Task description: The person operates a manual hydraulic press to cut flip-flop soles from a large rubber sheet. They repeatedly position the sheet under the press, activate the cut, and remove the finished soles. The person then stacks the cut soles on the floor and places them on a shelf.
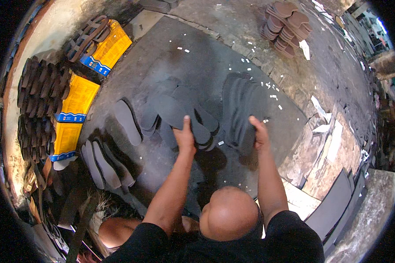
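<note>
Dusty concrete floor is covered by a dark mat (flecked with white scraps). On it, a fanned heap of dark sole cutouts is pinched by the left hand, while a dark stack is gripped by the right hand.

Footwear workshop; stacked brown soles; yellow boxes; scrap-strewn floor

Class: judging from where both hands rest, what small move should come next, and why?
Probably lift the top sole with the left hand: it rests on the fanned dark soles, while the right hand steadies the neat stack.
</note>
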### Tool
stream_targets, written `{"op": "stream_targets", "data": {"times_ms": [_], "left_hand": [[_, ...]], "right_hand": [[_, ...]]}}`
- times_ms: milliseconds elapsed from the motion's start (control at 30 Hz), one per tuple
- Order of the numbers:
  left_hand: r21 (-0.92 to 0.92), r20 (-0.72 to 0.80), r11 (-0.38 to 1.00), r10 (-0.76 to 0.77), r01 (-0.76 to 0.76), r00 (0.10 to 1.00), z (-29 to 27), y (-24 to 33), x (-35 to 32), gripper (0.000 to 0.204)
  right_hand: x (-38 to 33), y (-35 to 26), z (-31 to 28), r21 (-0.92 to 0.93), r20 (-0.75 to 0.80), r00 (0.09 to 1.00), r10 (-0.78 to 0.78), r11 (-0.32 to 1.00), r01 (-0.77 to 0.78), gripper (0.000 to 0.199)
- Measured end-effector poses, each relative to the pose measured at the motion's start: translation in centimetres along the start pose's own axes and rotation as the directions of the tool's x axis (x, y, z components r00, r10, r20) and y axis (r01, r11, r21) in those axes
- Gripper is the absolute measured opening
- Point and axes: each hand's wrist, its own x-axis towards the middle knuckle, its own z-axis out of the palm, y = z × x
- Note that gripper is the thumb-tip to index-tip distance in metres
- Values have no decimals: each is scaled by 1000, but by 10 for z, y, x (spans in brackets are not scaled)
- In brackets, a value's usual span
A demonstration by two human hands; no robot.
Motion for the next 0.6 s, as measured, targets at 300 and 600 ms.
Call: {"op": "stream_targets", "data": {"times_ms": [300,600], "left_hand": [[643,16,763,-104,70,994,48,-10,11,90],[464,190,885,-48,-47,981,14,-2,37,92]], "right_hand": [[46,2,-8,-574,-26,996,-83,817,53,132],[54,28,66,-539,230,973,11,834,118,136]]}}
